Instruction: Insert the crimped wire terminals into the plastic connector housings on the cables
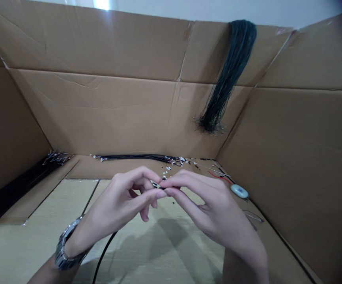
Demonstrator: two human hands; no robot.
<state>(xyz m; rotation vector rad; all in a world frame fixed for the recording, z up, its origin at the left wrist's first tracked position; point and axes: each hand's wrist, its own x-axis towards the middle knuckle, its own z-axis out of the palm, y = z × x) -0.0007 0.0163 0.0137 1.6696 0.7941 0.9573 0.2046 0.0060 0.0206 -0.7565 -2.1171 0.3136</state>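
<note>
Inside the cardboard enclosure (129,114), over the pale desk (129,248): pinching a tiny dark piece (160,188) between left hand (141,193) and right hand (191,193), each grip narrow and closed on it at the fingertips. Too small and too covered to tell more. Wearing a metal watch (67,244) at the left wrist, with a black cable (103,252) curving below. Also contained by the cardboard walls: at left, a thick black bundle (14,189); along the back wall's foot, a thinner cable bundle (132,157); near its right end, scattered white and black bits (166,170); toward the right wall, a red wire (219,177) and a pale oval object (240,191). Draped over the back wall's top edge and hanging inside, a dark green hank (232,71)
</note>
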